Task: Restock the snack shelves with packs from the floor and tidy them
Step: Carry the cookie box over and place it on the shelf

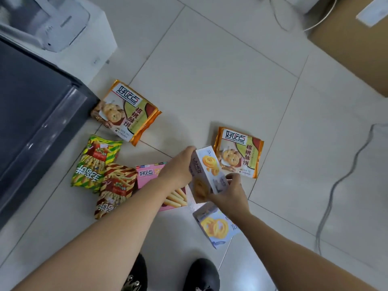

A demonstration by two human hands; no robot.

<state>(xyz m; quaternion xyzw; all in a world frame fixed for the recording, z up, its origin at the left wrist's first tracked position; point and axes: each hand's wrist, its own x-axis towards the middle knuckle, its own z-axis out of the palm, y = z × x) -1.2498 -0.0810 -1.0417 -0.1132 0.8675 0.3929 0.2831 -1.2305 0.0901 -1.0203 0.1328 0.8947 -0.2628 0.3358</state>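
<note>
Floor stock, seen from above.

1. Cookie box (pixel 210 166), white with a yellow swirl biscuit printed on it: held tilted between both hands, over the middle of the floor. The left hand (pixel 178 164) has its fingers curled over the box's far end; the right hand (pixel 231 192) grips the near end with fingers wrapped round it. Whether a 2nd box sits behind it in the same grip cannot be told.
2. Second cookie box (pixel 216 225), same print: lying on the floor just below the right hand, nearest the shoes.
3. Walnut biscuit pack (pixel 126 112), orange-edged: flat on the floor, one corner against the foot of the dark cabinet (pixel 31 112) at the floor's left edge.
4. Second walnut biscuit pack (pixel 239 152): flat on the floor just right of the held box, which covers its near-left corner.
5. Pink box (pixel 147 175): on the floor, partly hidden by the left forearm.
6. Green striped bag (pixel 96 164): on the floor beside the cabinet, its lower end touching item 7.
7. Brown striped bag (pixel 115 190): overlaps the pink box's left edge.

Also present: white appliance (pixel 42 24) at the far-left corner; cardboard box (pixel 352 38) at the far-right corner; grey cable (pixel 344 179) trailing along the right edge; 2 black shoes (pixel 201 274) at the near edge.
</note>
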